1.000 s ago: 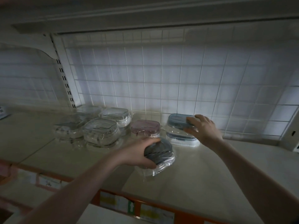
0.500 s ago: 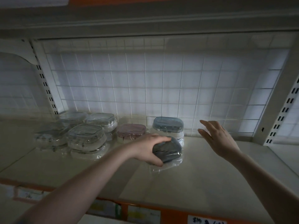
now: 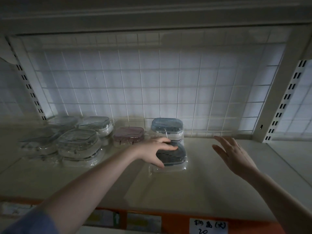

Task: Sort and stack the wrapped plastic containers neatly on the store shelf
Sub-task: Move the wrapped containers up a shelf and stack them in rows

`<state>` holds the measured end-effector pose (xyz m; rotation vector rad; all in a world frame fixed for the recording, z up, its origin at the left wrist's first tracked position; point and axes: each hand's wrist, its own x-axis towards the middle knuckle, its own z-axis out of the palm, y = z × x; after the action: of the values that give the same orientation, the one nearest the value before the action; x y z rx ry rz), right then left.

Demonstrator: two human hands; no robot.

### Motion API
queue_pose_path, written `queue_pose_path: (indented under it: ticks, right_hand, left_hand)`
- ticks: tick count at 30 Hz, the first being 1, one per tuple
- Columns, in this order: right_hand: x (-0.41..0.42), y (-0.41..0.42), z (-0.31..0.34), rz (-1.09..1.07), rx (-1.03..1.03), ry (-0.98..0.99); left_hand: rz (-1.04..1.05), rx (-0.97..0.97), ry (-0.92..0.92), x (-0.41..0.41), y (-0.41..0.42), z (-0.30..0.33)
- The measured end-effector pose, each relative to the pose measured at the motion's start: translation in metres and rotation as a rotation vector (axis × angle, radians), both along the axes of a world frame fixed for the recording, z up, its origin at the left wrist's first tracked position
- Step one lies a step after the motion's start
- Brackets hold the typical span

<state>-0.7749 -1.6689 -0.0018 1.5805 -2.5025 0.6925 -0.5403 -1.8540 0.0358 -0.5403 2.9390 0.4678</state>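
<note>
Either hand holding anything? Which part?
Left hand grips the dark-lidded container by its lid's left end. Right hand is open, holding nothing.

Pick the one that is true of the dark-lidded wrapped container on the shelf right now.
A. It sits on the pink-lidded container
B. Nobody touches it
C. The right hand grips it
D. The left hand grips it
D: the left hand curls its fingers and thumb round the dark-lidded container, while the right hand hovers open beside it.

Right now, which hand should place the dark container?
Left. The left hand already grips the dark-lidded container in front of the blue-lidded stack; the right hand is open, off to the side.
</note>
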Motion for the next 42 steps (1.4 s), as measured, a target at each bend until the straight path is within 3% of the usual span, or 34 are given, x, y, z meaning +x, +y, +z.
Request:
queue_pose_path:
  ticks: [9, 15, 20, 30, 42]
  right_hand:
    - [0.009, -0.007, -0.007, -0.005, 0.026, -0.046]
    - [0.018, -0.011, -0.008, -0.013, 0.041, -0.036]
    - [0.032, -0.008, -0.01, -0.041, 0.038, 0.001]
    - [0.072, 0.024, -0.019, -0.19, -0.008, 0.034]
    - [0.112, 0.078, -0.019, -0.162, -0.131, 0.104]
  left_hand:
    - [-0.054, -0.005, -0.004, 0.003, -0.001, 0.0]
    - [-0.019, -0.21, 0.006, 0.004, 0.01, -0.005]
    - [0.033, -0.335, 0.134, 0.014, 0.023, -0.01]
    - [0.22, -0.371, 0.424, 0.051, 0.038, -0.033]
    - [0.377, -0.369, 0.459, 0.093, 0.107, -0.034]
